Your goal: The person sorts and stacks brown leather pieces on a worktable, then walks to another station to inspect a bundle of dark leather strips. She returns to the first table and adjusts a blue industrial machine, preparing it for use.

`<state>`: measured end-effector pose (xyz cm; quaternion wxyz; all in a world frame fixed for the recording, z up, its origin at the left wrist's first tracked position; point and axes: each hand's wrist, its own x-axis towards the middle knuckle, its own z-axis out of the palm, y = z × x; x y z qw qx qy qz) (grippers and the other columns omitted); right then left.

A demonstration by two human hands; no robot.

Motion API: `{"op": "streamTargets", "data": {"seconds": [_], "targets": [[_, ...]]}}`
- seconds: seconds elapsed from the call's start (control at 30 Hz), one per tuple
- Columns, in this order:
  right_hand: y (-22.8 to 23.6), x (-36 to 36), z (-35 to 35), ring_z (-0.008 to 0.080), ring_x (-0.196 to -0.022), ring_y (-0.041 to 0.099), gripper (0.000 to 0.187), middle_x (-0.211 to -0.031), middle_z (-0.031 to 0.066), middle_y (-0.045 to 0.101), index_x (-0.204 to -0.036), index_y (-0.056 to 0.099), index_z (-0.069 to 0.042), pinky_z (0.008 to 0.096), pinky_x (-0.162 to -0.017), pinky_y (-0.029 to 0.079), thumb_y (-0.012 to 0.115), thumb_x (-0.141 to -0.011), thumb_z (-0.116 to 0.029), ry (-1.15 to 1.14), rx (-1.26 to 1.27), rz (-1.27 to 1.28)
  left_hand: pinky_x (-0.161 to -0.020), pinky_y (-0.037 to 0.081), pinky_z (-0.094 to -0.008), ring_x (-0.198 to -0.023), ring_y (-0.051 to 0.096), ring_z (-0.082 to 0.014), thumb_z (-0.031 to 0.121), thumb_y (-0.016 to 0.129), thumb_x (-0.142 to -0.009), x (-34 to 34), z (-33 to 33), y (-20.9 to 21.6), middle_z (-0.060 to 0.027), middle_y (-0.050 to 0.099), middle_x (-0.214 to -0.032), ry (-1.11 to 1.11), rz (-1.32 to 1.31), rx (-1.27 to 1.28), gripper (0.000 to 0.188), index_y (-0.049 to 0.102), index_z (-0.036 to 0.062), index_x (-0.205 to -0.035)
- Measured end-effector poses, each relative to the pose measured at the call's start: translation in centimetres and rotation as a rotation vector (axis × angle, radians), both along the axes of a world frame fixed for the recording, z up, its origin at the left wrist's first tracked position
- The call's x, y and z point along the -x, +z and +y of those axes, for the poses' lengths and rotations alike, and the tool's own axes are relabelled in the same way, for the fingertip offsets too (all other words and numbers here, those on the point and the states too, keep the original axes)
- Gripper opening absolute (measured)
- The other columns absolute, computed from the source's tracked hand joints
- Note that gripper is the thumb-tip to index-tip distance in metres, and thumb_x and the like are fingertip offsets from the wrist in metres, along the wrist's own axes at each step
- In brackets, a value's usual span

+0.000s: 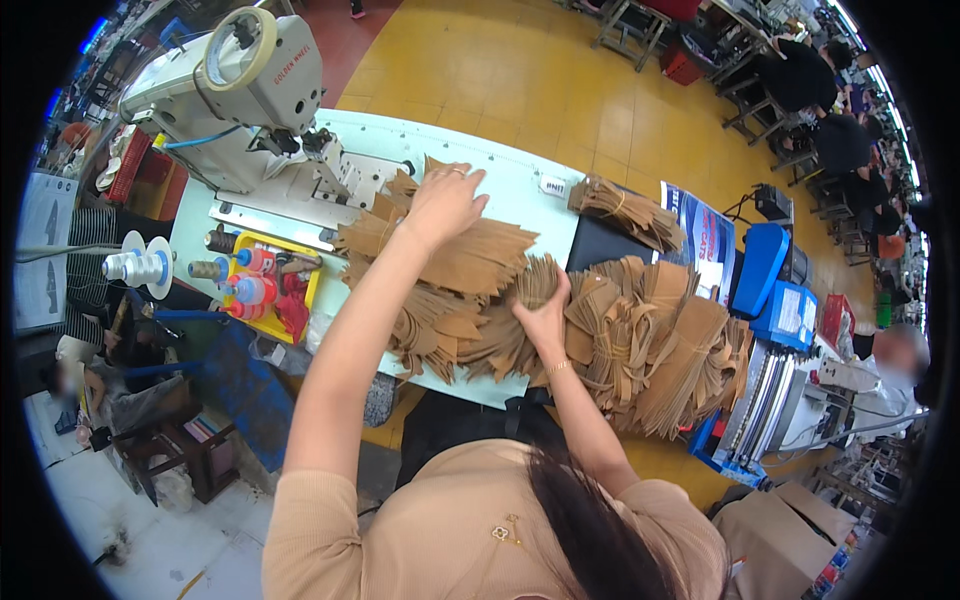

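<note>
- Gripping one bundle [536, 283] of brown strips, the right hand [545, 318] is curled partly closed around it, at the right side of the middle pile.
- One left hand [450, 205] is mostly open, its fingers stretched out over the far end of the middle pile.
- One middle pile [475, 258] of brown pieces, spread in several overlapping layers on the pale green counter [500, 160]; they overlap too much for me to count fairly.
- One right pile [640, 345] of brown bundles, heaped just beside the right hand; some are tied round the middle.
- One separate bundle [627, 212], lying beyond the right pile, near the far edge.
- One small white box [552, 186], just left of that separate bundle.
- One sewing machine [235, 110], grey-white, at the far left of the counter.
- One yellow tray [316, 292], left of the middle pile, holding at least three bottles [254, 289] with red or pink on them, and a red cloth [292, 312].
- Two white spools [158, 268], side by side, left of the tray.
- One blue machine [785, 315], right of the right pile.
- One red bin [681, 76], on the yellow floor [480, 65] beyond the counter.
</note>
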<state>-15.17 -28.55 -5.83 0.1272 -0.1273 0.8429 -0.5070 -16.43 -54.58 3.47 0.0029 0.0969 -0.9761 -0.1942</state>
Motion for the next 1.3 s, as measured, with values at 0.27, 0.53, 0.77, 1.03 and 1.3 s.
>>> {"op": "streamTargets", "data": {"seconds": [0.27, 0.53, 0.77, 1.03, 1.3], "targets": [[6.4, -0.6, 1.0, 0.0336, -0.134, 0.035, 0.102, -0.142, 0.0206, 0.034, -0.145, 0.022, -0.004, 0.0435, -0.112, 0.030, 0.082, -0.065, -0.024, 0.007, 0.016, 0.168, -0.110, 0.030, -0.0539, -0.132, 0.043, -0.0379, 0.064, 0.033, -0.093, 4.7, -4.5, -7.9, -0.0143, 0.043, -0.147, -0.241, -0.875, -0.143, 0.068, 0.051, 0.0178, -0.139], [17.3, 12.3, -7.7, 0.0333, -0.132, 0.042, 0.099, -0.140, 0.0205, 0.043, -0.146, 0.029, -0.007, 0.0391, -0.111, 0.034, 0.077, -0.060, -0.019, 0.509, -0.121, 0.493, -0.108, 0.020, -0.0695, -0.140, 0.029, -0.0412, 0.059, 0.035, -0.094, 1.4, -2.1, -3.1, -0.0102, 0.038, -0.150, 0.092, -0.933, -0.101, 0.063, 0.047, 0.0200, -0.142], [5.7, 14.5, -24.1, 0.0377, -0.140, 0.030, 0.106, -0.151, 0.0222, 0.032, -0.152, 0.020, -0.017, 0.0463, -0.112, 0.031, 0.076, -0.062, -0.028, 1.103, -0.310, 0.008, -0.110, 0.022, -0.0613, -0.137, 0.032, -0.0425, 0.062, 0.042, -0.092, -1.7, -1.8, -0.5, -0.0233, 0.039, -0.146, 0.188, -0.610, -0.031, 0.069, 0.051, 0.0098, -0.137], [0.1, 12.9, -25.3, 0.0440, -0.145, 0.010, 0.115, -0.160, 0.0179, 0.004, -0.153, 0.012, -0.034, 0.0679, -0.110, 0.012, 0.078, -0.062, -0.059, 0.913, -0.541, 0.149, -0.112, 0.022, -0.0564, -0.135, 0.037, -0.0417, 0.054, 0.060, -0.085, -7.3, -0.6, 3.7, -0.0252, 0.046, -0.139, 0.078, -0.328, 0.075, 0.071, 0.050, 0.0056, -0.136], [10.5, 9.6, -12.2, 0.0369, -0.142, 0.026, 0.069, -0.153, 0.0218, 0.027, -0.143, 0.039, -0.009, 0.0387, -0.113, 0.029, 0.066, -0.087, -0.040, 0.381, 0.176, 0.200, -0.112, 0.026, -0.0518, -0.140, 0.028, -0.0394, 0.039, 0.066, -0.086, -8.6, 5.1, 6.8, -0.0251, 0.035, -0.147, -0.002, -0.123, -0.028, 0.064, 0.047, 0.0049, -0.138]]}}
